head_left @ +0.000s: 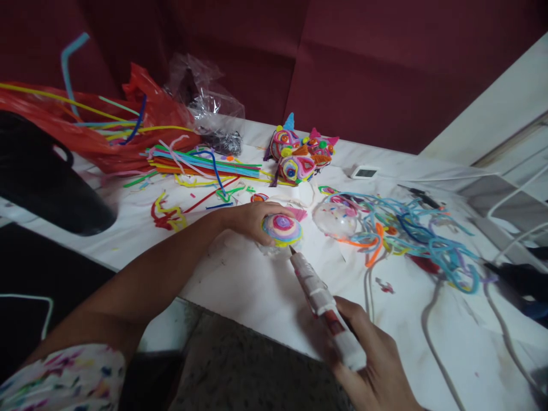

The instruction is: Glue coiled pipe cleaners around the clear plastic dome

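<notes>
My left hand point(257, 220) is closed around the side of a rounded craft piece point(282, 225) covered in coiled pipe cleaners, pink and purple in the centre with blue and yellow around them. A pink tuft sticks out at its top right. My right hand point(372, 359) grips a white glue gun point(317, 299). Its dark nozzle points up at the yellow lower edge of the piece; whether it touches cannot be made out. A clear plastic dome point(336, 220) with coloured bits lies to the right of the piece.
Finished-looking colourful figures point(295, 157) stand at the back. Straight pipe cleaners point(205, 162) and a red plastic bag point(141, 114) are at the left, beside a black container point(47, 177). Tangled blue pipe cleaners point(428, 234) and loose cables point(436, 337) spread across the right. A small display point(365, 172) sits behind.
</notes>
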Available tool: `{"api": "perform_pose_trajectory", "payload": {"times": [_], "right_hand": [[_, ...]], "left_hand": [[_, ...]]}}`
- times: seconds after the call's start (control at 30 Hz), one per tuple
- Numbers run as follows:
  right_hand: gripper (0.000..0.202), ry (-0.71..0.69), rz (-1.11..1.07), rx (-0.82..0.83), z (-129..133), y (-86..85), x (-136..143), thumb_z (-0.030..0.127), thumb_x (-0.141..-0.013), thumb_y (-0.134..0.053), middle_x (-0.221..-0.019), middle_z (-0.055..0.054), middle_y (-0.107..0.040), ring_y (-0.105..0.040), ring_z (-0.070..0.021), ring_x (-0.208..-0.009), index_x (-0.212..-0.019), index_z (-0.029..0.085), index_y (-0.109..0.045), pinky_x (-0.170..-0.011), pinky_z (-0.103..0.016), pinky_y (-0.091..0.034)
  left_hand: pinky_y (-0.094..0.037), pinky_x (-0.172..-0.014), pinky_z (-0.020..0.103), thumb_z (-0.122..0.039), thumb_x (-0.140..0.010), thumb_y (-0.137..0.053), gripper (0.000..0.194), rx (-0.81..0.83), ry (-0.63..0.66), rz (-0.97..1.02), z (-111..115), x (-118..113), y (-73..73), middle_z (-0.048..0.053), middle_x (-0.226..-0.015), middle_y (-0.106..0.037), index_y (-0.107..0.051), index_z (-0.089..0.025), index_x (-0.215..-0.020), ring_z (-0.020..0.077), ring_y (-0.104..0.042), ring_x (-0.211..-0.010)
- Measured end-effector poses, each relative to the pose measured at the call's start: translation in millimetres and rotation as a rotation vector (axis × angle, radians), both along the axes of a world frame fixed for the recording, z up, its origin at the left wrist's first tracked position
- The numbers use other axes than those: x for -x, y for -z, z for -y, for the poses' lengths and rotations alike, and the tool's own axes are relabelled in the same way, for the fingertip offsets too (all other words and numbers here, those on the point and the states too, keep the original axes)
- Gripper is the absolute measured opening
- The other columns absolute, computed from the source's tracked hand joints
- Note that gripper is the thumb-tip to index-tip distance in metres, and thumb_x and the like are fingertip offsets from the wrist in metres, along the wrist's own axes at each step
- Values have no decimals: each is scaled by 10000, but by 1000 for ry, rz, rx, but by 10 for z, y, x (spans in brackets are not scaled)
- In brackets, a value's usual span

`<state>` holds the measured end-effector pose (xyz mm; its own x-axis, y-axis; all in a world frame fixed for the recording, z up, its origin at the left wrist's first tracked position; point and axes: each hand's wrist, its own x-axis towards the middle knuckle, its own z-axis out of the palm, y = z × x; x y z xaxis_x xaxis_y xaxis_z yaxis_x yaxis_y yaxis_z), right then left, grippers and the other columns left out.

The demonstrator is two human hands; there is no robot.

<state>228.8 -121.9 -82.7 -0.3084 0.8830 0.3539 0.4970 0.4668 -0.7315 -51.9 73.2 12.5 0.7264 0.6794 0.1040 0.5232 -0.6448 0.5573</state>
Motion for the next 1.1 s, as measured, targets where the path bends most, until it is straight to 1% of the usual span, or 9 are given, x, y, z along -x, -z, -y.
{"api": "perform_pose_trajectory", "payload": {"times": [0.1, 0.17, 0.33, 0.53, 0.63, 0.8, 0.97, 1.1], "right_hand": [[317, 2, 26, -40, 4, 9, 9, 471, -1230, -566, -1041, -48, -836, -775, -247, -808, -1444, 310, -735, -776, -324, -667], [321, 6, 39, -54, 9, 12, 13, 478, -1230, -567, -1017, -37, -824, -760, -245, -785, -1464, 325, -724, -789, -330, -675], [308, 21, 56, -54, 32, 4, 34, 482, -1230, -559, -962, -32, -801, -723, -237, -722, -1410, 308, -740, -747, -325, -667], [372, 57, 68, -73, 50, -12, 76, 561, -1258, -521, -933, -26, -781, -703, -232, -699, -1371, 286, -744, -756, -340, -682], [385, 53, 63, -76, 46, -11, 90, 564, -1266, -511, -941, -33, -782, -721, -236, -718, -1353, 270, -744, -749, -341, -674], [384, 53, 83, -90, 41, -15, 96, 575, -1279, -496, -955, -28, -784, -730, -238, -730, -1366, 285, -732, -745, -341, -668], [381, 44, 75, -71, 49, -13, 98, 545, -1282, -509, -1013, -63, -812, -785, -263, -792, -1380, 267, -752, -787, -363, -679], [393, 69, 70, -59, 52, -22, 101, 539, -1288, -498, -1005, -63, -817, -808, -270, -826, -1384, 265, -763, -809, -362, -685]], "left_hand": [[-404, -939, 276, -259, -535, -719, 696, 7, 14, 14, 4, 0, -6, 54, -1227, -544, -469, -214, -1184, 226, -529, -1119], [-403, -943, 284, -253, -535, -719, 693, 8, 20, 18, 6, -2, -10, 55, -1231, -543, -470, -215, -1181, 229, -529, -1120], [-399, -944, 267, -254, -535, -731, 700, 18, 21, 25, 9, 0, -13, 57, -1228, -541, -471, -205, -1183, 219, -531, -1115], [-403, -941, 274, -225, -535, -728, 705, 9, 39, 30, -2, 3, 6, 52, -1225, -540, -460, -206, -1187, 204, -529, -1112], [-398, -946, 275, -216, -531, -730, 710, 13, 41, 31, -8, 4, 11, 48, -1226, -537, -457, -207, -1187, 197, -525, -1115], [-402, -943, 277, -211, -530, -730, 708, 17, 47, 24, -14, 5, 4, 48, -1217, -539, -459, -205, -1184, 196, -527, -1108], [-408, -940, 288, -208, -531, -729, 710, 3, 56, 14, -23, 3, 0, 51, -1214, -543, -453, -203, -1185, 206, -527, -1109], [-407, -942, 287, -201, -528, -733, 714, -5, 55, 8, -23, 2, 2, 51, -1218, -542, -454, -202, -1185, 210, -525, -1113]]}}
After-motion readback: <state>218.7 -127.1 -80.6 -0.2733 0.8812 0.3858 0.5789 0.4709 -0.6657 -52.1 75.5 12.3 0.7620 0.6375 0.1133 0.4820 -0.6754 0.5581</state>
